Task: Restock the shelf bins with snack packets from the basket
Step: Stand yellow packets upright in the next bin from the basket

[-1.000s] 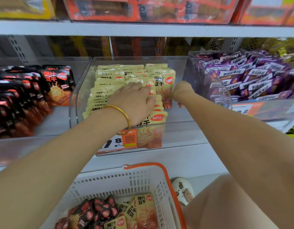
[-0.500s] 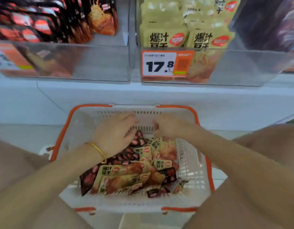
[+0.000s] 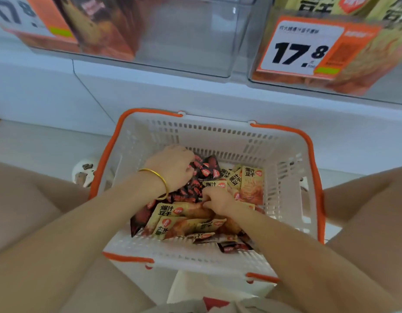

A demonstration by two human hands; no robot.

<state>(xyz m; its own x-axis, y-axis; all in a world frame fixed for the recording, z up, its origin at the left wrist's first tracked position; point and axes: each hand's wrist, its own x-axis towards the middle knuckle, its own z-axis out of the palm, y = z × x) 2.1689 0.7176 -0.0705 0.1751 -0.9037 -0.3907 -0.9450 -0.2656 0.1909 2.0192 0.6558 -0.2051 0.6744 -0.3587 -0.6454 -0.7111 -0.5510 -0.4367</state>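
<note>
A white plastic basket (image 3: 283,177) with orange handles sits on the floor between my knees, holding several yellow snack packets (image 3: 252,184) and dark red-black snack packets (image 3: 206,169). My left hand (image 3: 172,166), with a gold bangle on the wrist, reaches into the far left of the pile with fingers curled over the dark packets. My right hand (image 3: 217,198) is in the middle of the pile, fingers curled and pinching among the packets; which packet it holds is hidden. Above, a clear shelf bin (image 3: 195,41) holds dark packets and a second clear bin (image 3: 364,71) holds yellow packets.
A price label reading 17.8 (image 3: 308,46) hangs on the right bin's front, and another price label (image 3: 19,14) on the left bin. The white shelf base (image 3: 150,91) runs behind the basket. A patterned slipper (image 3: 84,171) shows left of the basket.
A second ago both hands were up in the yellow-packet bin. They dropped to the basket, and since half a second ago they have dug deeper into the packets.
</note>
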